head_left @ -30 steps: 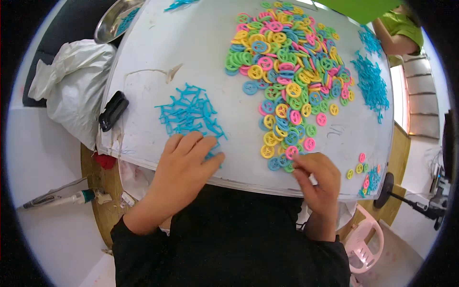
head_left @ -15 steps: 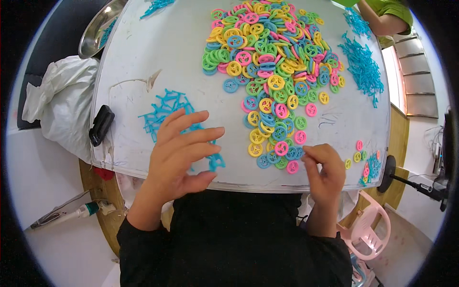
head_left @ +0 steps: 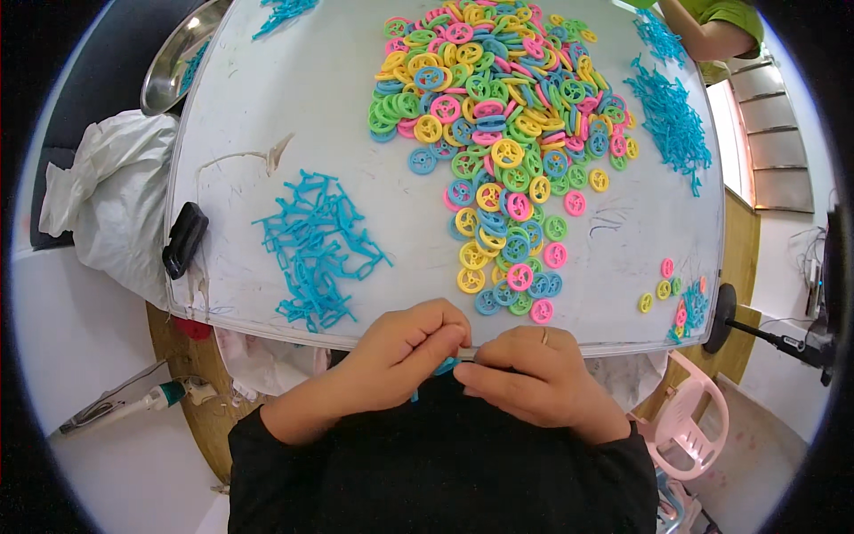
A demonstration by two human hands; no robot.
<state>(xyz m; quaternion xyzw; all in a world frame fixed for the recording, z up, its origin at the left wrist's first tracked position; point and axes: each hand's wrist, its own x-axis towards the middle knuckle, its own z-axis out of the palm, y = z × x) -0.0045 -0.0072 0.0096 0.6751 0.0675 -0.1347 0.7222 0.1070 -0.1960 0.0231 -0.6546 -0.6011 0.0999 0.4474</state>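
White tabletop, seen from above: at the lower centre of the frame your left hand and right hand meet, fingers pinched shut on a small, thin blue plastic piece, mostly hidden between them.

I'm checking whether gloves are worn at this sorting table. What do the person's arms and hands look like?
No gloves: the left hand and right hand are bare. Both forearms wear long black sleeves ending at the wrists. A thin ring seems to sit on one right finger. No watch shows.
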